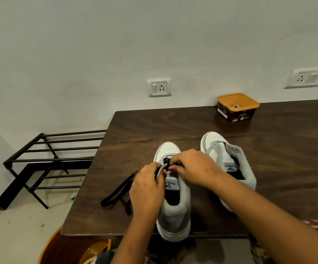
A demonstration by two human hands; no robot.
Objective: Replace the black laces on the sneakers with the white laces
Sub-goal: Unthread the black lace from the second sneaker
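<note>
the black lace (166,161) is threaded through the front eyelets of the near sneaker (175,212), toe pointed away along the desk (154,126). it is pinched by the right hand (194,166), directly beneath it; the sneaker's grey edge is gripped by the left hand (146,187).

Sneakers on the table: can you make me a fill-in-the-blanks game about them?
1. The left hand and right hand both work on the same grey-and-white ____.
2. The loose flat lace lying on the dark wooden table is ____.
3. The square plastic tub by the wall has an ____ rim.
Missing words: sneaker; black; orange.
</note>
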